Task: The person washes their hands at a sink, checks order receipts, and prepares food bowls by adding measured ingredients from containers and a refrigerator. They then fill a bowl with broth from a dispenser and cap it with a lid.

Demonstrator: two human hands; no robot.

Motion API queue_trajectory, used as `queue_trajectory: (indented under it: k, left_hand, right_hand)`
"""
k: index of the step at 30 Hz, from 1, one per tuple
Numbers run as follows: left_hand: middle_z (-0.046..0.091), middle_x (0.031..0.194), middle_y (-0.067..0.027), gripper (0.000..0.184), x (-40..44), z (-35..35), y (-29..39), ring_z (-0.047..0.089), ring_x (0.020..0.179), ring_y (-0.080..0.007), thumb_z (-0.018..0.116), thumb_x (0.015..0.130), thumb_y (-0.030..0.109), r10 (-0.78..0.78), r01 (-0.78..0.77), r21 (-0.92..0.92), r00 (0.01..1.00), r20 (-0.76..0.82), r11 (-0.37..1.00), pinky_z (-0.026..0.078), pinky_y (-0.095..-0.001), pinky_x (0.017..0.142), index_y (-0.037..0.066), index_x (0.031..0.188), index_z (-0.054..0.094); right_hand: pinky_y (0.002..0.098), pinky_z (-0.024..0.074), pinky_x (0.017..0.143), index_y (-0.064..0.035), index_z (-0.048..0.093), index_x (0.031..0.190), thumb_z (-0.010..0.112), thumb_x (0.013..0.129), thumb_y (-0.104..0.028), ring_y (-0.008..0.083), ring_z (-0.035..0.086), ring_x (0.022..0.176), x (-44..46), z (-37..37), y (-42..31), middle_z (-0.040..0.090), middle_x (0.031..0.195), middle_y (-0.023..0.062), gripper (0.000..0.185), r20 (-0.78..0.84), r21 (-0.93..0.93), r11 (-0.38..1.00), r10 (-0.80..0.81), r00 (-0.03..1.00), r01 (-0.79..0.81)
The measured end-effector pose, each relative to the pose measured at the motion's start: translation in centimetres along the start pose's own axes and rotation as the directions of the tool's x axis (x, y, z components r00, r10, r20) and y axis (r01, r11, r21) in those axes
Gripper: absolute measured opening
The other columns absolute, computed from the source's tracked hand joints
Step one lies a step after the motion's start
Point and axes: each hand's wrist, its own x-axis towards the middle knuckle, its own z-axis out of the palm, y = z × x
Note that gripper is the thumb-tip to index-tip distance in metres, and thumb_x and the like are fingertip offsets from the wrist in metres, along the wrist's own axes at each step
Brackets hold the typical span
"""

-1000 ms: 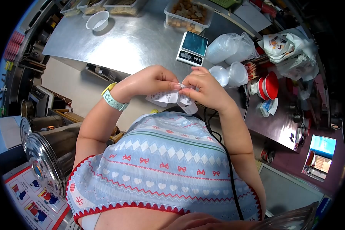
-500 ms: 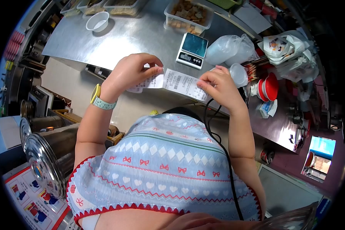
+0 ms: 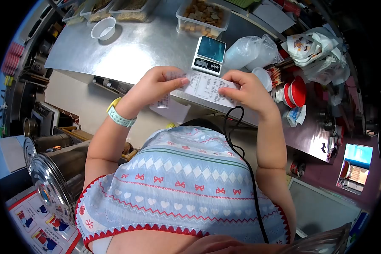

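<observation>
A long printed paper receipt [image 3: 204, 86] stretches between my two hands, over the front edge of the steel counter. My left hand [image 3: 154, 89], with a yellow and mint watch [image 3: 121, 117] on its wrist, pinches the strip with thumb and fingers. Part of the paper hangs down below that hand. My right hand [image 3: 250, 91] grips the other end, thumb on top of the print. Just beyond the receipt stands a white digital scale [image 3: 208, 55] on the counter. The small print is too blurred to read.
On the steel counter [image 3: 156, 40] are a white bowl [image 3: 103, 29], a tub of brown cubes [image 3: 203, 19] and bagged plastic containers [image 3: 246, 53]. Red and white bowls [image 3: 296, 92] stand at right. Lidded metal pots [image 3: 51, 186] are at lower left. A black cable [image 3: 250, 182] crosses my apron.
My left hand has moved slightly right and down along the strip, closer to my right hand. More paper now hangs below it. Both hands still hold the receipt.
</observation>
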Motion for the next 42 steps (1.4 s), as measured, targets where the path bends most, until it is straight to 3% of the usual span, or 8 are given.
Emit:
queue_trajectory:
  k: [10, 20, 22, 24, 27, 36, 38, 42]
  left_hand:
    - [0.068, 0.091, -0.0054, 0.019, -0.6, -1.2, -0.5, 0.063, 0.086, -0.0101, 0.061, 0.093, 0.012, 0.085, -0.091, -0.256, 0.996, -0.038, 0.962, 0.05, -0.0233, 0.079, -0.003, 0.104, 0.065]
    - [0.069, 0.094, -0.0098, 0.028, 1.3, -5.4, -4.9, 0.065, 0.083, -0.0153, 0.047, 0.08, 0.002, 0.135, -0.031, -0.27, 0.917, 0.376, 0.962, 0.05, -0.0272, 0.078, -0.002, 0.097, 0.069]
    - [0.07, 0.092, -0.0116, 0.027, 1.9, -3.4, -3.7, 0.066, 0.08, -0.0187, 0.049, 0.086, 0.012, 0.254, -0.254, 0.007, 0.967, 0.009, 0.967, 0.05, -0.0309, 0.074, 0.0, 0.103, 0.067]
    - [0.068, 0.082, -0.0147, 0.032, 0.3, -0.8, 2.0, 0.066, 0.075, -0.0295, 0.055, 0.091, 0.036, 0.137, -0.223, 0.565, 0.972, 0.192, 0.794, 0.05, -0.0372, 0.07, 0.01, 0.106, 0.066]
    - [0.065, 0.073, -0.0126, 0.031, 0.0, 1.3, 3.2, 0.063, 0.065, -0.0295, 0.056, 0.092, 0.037, 0.195, -0.373, 0.636, 0.922, 0.333, 0.676, 0.048, -0.0371, 0.061, 0.009, 0.1, 0.066]
    - [0.068, 0.085, -0.01, 0.027, -0.1, -3.3, -5.6, 0.064, 0.065, -0.0252, 0.063, 0.087, 0.035, 0.168, -0.09, 0.696, 0.985, -0.044, 0.712, 0.051, -0.035, 0.063, 0.012, 0.101, 0.068]
    - [0.069, 0.097, -0.0087, 0.045, -1.6, -1.1, 1.5, 0.065, 0.061, -0.0231, 0.067, 0.084, 0.041, 0.099, -0.101, 0.273, 0.995, 0.021, 0.957, 0.052, -0.0341, 0.061, 0.015, 0.12, 0.061]
    - [0.068, 0.092, -0.0054, 0.037, 1.9, 3.5, 1.9, 0.053, 0.061, -0.0067, 0.066, 0.088, 0.03, 0.219, -0.274, 0.5, 0.961, 0.167, 0.821, 0.045, -0.0233, 0.058, 0.005, 0.114, 0.061]
  right_hand:
    - [0.0234, 0.0501, 0.069, -0.0018, 0.057, 0.105, 0.061, 0.091, -0.009, 0.0073, 0.059, 0.073, -0.8, -0.4, 4.7, 0.064, 0.087, 0.0015, 0.016, 0.164, 0.65, 0.718, 0.184, 0.969, -0.246]
    - [0.028, 0.0494, 0.071, -0.0062, 0.071, 0.105, 0.051, 0.08, 0.005, 0.0158, 0.061, 0.077, -1.9, -0.3, 3.4, 0.065, 0.09, 0.0065, 0.034, 0.084, 0.296, 0.953, -0.097, 0.992, 0.068]
    - [0.0286, 0.0486, 0.068, -0.0072, 0.072, 0.102, 0.055, 0.073, 0.007, 0.02, 0.061, 0.077, -2.0, 0.0, 1.3, 0.064, 0.089, 0.0082, 0.036, 0.036, -0.089, 0.95, -0.296, 0.954, 0.298]
    - [0.0313, 0.0494, 0.068, -0.0099, 0.072, 0.101, 0.059, 0.072, 0.005, 0.024, 0.061, 0.078, -1.8, 1.0, -0.1, 0.063, 0.089, 0.0092, 0.035, 0.036, -0.134, 0.926, -0.35, 0.936, 0.352]
    - [0.0337, 0.05, 0.068, -0.0105, 0.07, 0.102, 0.063, 0.074, 0.001, 0.0257, 0.061, 0.076, -1.6, 1.2, -0.6, 0.062, 0.087, 0.0088, 0.031, 0.136, -0.198, 0.859, -0.453, 0.881, 0.472]
    - [0.0312, 0.0498, 0.07, -0.0076, 0.072, 0.094, 0.055, 0.074, 0.003, 0.0233, 0.063, 0.079, -4.5, -5.1, 0.7, 0.067, 0.086, 0.0085, 0.029, -0.021, -0.069, 0.977, -0.204, 0.979, 0.203]
    - [0.0313, 0.0499, 0.07, -0.0075, 0.072, 0.097, 0.054, 0.074, 0.001, 0.0244, 0.063, 0.079, -3.5, -5.2, 0.8, 0.067, 0.088, 0.0079, 0.03, 0.08, -0.033, 0.949, -0.31, 0.947, 0.314]
    - [0.0312, 0.0491, 0.081, -0.0092, 0.065, 0.113, 0.056, 0.082, -0.005, 0.0157, 0.063, 0.093, -1.4, -4.5, -0.6, 0.068, 0.097, 0.0077, 0.032, -0.078, 0.104, 0.986, -0.12, 0.99, 0.128]
